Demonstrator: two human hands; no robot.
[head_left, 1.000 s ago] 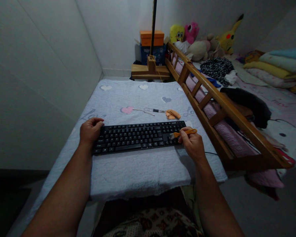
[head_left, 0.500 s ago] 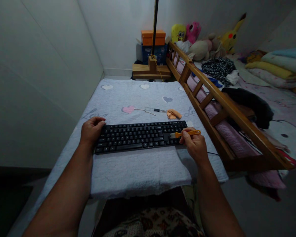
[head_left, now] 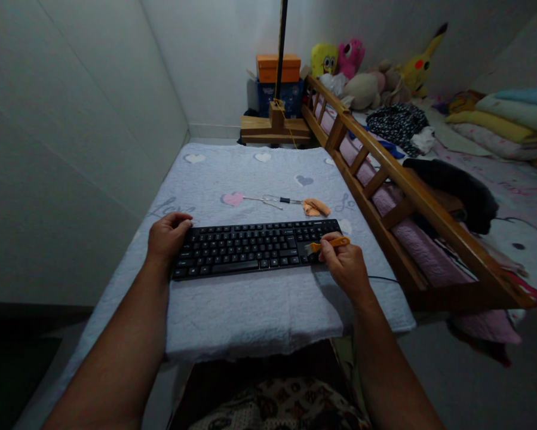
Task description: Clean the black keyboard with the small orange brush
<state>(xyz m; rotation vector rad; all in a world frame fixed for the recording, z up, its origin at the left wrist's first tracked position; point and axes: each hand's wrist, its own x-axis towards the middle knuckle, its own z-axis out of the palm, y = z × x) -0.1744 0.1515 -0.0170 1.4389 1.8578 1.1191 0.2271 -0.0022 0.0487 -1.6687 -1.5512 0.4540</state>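
Observation:
A black keyboard (head_left: 241, 248) lies flat across the cloth-covered table (head_left: 250, 304). My left hand (head_left: 167, 236) grips its left end, thumb toward the top edge and the other fingers mostly hidden. In my right hand (head_left: 345, 263) is a small brush (head_left: 335, 243) with a yellow-orange handle, pinched between thumb and fingers. Its pale bristles point left and meet the keys near the arrow cluster. Behind the keyboard lie an orange cloth (head_left: 315, 207) and a thin wire tool (head_left: 285, 200) with a dark grip.
A wooden bed rail (head_left: 384, 161) runs along the table's right side, with clothes and plush toys beyond it. At the far end stand a wooden stand base (head_left: 275, 125) and an orange box (head_left: 278, 68). The keyboard's cable (head_left: 382, 278) trails off to the right.
My right hand has shifted a little to the left with the brush, whose bristles now angle down more onto the keys. My left hand and the keyboard have stayed in place.

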